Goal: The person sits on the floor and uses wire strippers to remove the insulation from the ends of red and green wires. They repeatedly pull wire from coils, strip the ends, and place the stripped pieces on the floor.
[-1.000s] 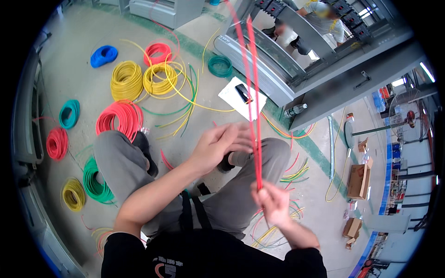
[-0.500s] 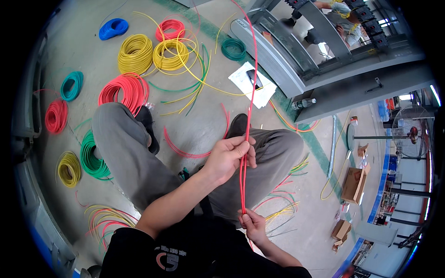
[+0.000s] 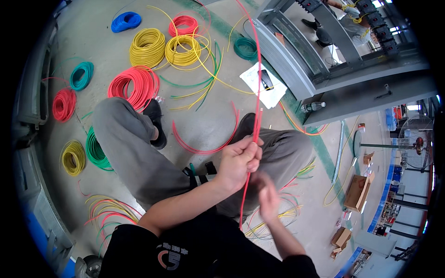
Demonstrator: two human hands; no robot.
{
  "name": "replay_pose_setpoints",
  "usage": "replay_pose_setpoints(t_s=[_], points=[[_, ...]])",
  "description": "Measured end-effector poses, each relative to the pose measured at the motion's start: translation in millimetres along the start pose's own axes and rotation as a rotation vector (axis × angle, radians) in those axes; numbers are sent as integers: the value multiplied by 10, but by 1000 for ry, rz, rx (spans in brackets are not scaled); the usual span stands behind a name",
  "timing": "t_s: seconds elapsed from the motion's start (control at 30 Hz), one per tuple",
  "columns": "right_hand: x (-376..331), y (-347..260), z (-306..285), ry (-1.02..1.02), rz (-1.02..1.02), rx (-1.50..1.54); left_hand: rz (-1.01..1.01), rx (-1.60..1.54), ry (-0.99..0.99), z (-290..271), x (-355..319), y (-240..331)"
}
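My left hand [image 3: 241,160] is closed round a red wire [image 3: 259,69] over my lap. Above the fist the wire runs up past the top edge of the view; a short red end stands beside it. Below the fist it hangs toward my shirt. My right hand [image 3: 269,201] is off the wire, just to its right, and smeared by motion, so its fingers cannot be read. Between my feet, curved pieces of red wire [image 3: 199,152] lie on the floor. Something with a teal handle [image 3: 192,167] sits by my lap, partly hidden.
Coils of yellow wire [image 3: 147,47], red wire [image 3: 134,88], green wire [image 3: 96,150] and blue wire [image 3: 126,22] lie ahead and left. At the upper right stands a grey metal cabinet [image 3: 366,88], with papers [image 3: 273,95] and a bottle [image 3: 313,107] beside it. Another person [image 3: 354,28] is behind it.
My right hand has let go of the red wire's lower part and moved up and right. My left hand keeps its grip, slightly farther right. The view has shifted a little.
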State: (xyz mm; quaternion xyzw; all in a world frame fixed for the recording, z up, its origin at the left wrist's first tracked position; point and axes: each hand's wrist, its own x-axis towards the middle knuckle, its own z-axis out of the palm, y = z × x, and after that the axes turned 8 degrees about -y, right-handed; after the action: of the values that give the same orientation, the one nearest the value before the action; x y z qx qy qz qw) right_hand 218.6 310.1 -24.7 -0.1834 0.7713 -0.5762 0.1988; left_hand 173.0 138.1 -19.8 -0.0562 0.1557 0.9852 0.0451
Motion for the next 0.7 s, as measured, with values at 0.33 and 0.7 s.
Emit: replay_pose_setpoints(t_s=[0.33,0.7], points=[[1302,-658,-19,-6,184,527,24,160,6,34,-36,-244],[1295,-31,-423,-24,358,969,-465,1823,319,-2574,449,69]])
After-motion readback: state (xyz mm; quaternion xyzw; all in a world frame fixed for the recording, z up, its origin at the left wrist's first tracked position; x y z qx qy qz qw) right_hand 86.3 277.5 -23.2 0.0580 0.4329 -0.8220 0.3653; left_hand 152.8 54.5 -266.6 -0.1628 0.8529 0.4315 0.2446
